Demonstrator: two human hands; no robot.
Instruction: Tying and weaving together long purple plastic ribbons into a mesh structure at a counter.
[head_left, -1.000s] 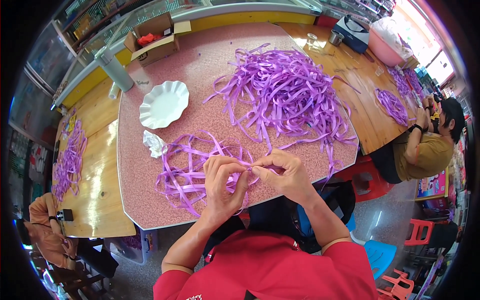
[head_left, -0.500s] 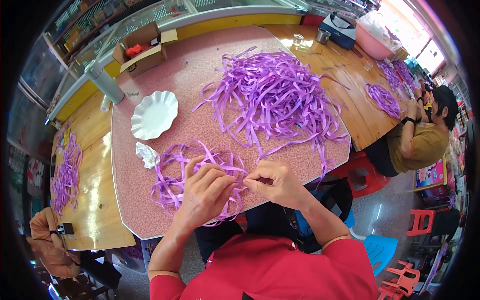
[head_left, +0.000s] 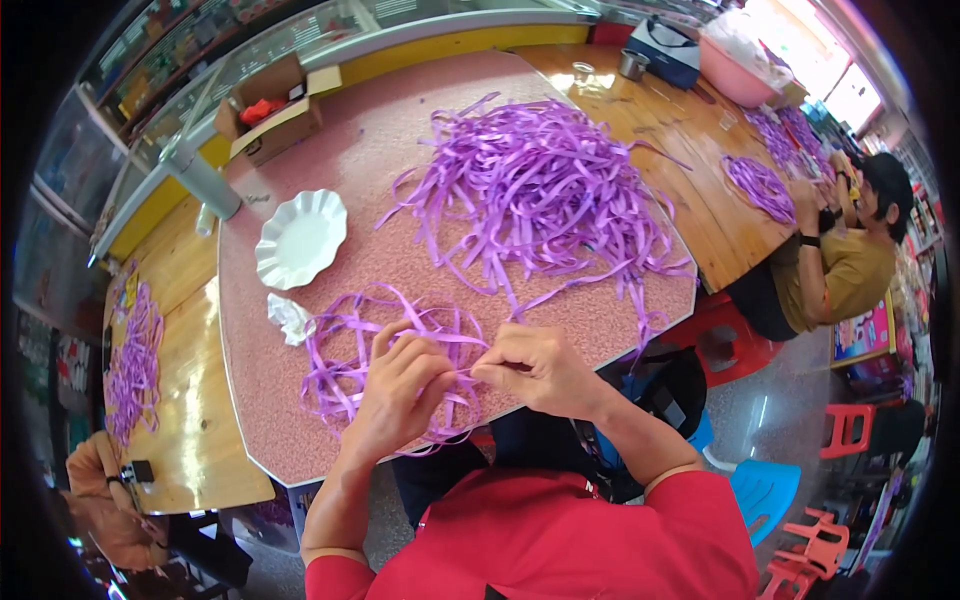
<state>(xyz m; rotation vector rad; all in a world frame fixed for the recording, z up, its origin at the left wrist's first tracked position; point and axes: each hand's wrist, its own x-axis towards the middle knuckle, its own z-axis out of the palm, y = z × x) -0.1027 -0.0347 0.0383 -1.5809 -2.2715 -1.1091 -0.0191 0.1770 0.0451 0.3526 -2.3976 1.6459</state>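
Observation:
Both hands are close together above the near edge of the pink table, over a loose tangle of purple ribbon point(head_left: 345, 375). My left hand point(head_left: 405, 385) is closed, its thumb and fingertips pinching the ribbon while the other fingers curve over the tangle. Just to its right, my right hand point(head_left: 540, 368) pinches the ribbon between thumb and forefinger. A short stretch of it spans the small gap between the fingertips; its exact end is too small to make out. Farther off lies a big heap of the same purple ribbon point(head_left: 540, 190), with strands trailing toward the right edge.
Left of the hands are crumpled white tissue point(head_left: 289, 318) and a white scalloped dish point(head_left: 301, 238). A grey-green flask point(head_left: 200, 178) and an open cardboard box point(head_left: 275, 125) stand behind. On the right, a person point(head_left: 835, 250) handles ribbon at a wooden table point(head_left: 690, 150).
My right hand has shifted slightly left, and its fingers have closed up more. My left hand's fingers have drawn in a little. The whole view has moved slightly.

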